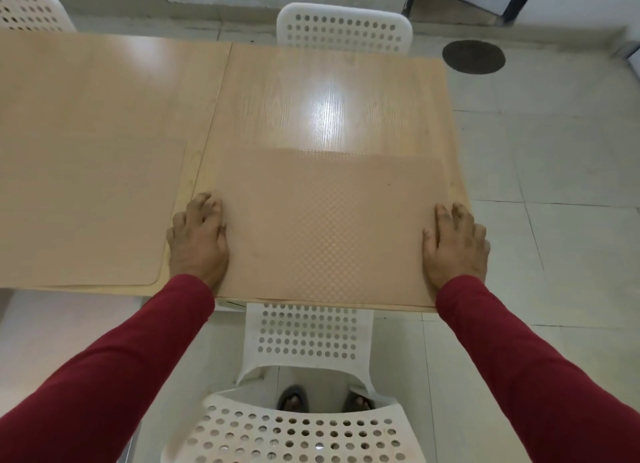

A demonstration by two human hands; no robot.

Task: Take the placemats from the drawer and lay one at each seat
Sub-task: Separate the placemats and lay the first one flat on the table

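Observation:
A tan textured placemat (pixel 325 227) lies flat on the wooden table (pixel 311 102) at the near right seat. My left hand (pixel 199 241) rests on its left edge and my right hand (pixel 455 244) on its right edge, fingers bent and pressing down; whether they pinch the mat I cannot tell. A second placemat (pixel 86 213) of the same colour lies flat on the table's left half, its rounded corner near the front edge.
A white perforated chair (pixel 304 424) stands right below me, tucked at the table's near edge. Another white chair (pixel 344 29) faces it across the table, and a third (pixel 29 10) is at the far left. A dark round mat (pixel 473 57) lies on the tiled floor.

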